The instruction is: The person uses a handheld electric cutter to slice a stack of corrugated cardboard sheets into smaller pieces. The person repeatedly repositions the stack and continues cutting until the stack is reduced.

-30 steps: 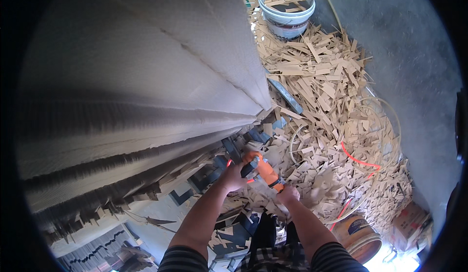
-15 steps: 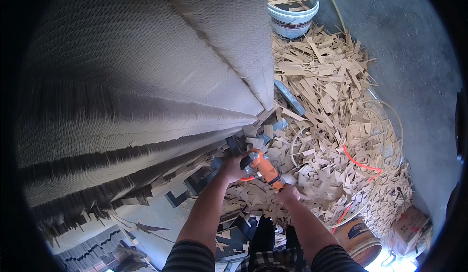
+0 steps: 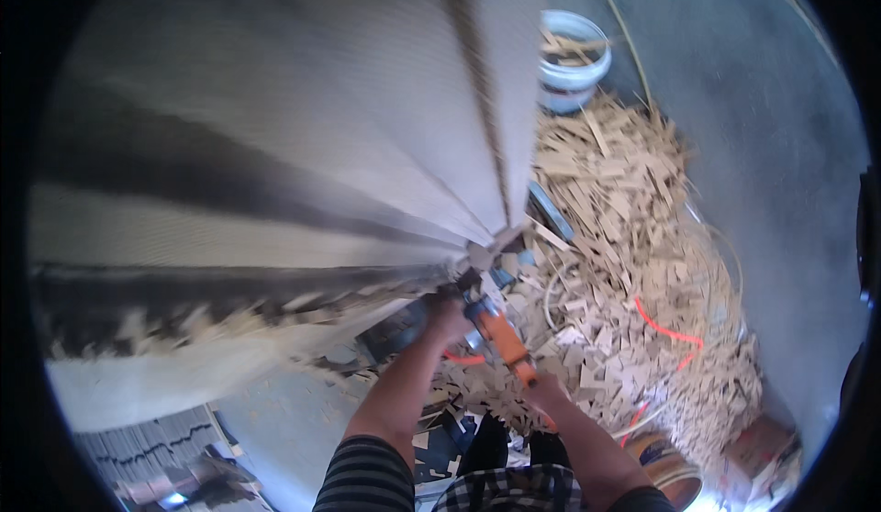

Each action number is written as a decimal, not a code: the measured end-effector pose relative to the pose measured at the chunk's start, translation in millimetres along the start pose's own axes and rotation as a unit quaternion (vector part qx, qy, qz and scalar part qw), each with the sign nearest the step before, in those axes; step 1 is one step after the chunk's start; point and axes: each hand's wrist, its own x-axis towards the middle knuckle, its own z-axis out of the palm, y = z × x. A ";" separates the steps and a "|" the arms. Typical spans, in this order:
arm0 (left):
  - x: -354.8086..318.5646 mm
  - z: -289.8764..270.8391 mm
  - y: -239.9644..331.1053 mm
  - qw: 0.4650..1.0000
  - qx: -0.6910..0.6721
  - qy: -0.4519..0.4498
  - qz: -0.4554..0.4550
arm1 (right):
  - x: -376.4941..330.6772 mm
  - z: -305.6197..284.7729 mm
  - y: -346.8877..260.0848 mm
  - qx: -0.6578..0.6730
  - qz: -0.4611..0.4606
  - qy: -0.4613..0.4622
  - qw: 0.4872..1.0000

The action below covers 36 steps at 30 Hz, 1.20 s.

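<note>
An orange power tool is held with both hands at the lower edge of a tall stack of grey corrugated panels. My left hand grips its front end, right against the corner of the panels. My right hand is closed around the rear handle. An orange cable loops under the tool. The tool's working tip is hidden behind my left hand and the panel edges.
A large heap of wood offcuts covers the floor to the right, with an orange cord across it. A white bucket of scraps stands at the far end. A round striped container and a cardboard box sit lower right.
The view has swung left, so the panels, the tool and both hands sit further right in the picture. Both hands keep their grip on the tool at the panel corner.
</note>
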 end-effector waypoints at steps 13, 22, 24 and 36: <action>-372.5 -112.0 123.8 0.979 -0.072 -0.098 0.162 | -228.2 -45.5 65.8 0.026 -0.156 0.013 0.987; -577.2 -259.2 190.8 0.930 -0.086 0.156 0.321 | -360.0 -133.9 -29.8 -0.005 -0.431 0.189 0.882; -593.3 -269.0 203.4 0.902 -0.063 0.219 0.368 | -409.7 -144.8 -59.7 -0.037 -0.411 0.273 0.869; -740.0 -330.2 227.1 0.813 0.073 0.387 0.430 | -538.6 -170.9 -160.6 0.168 -0.640 0.230 0.713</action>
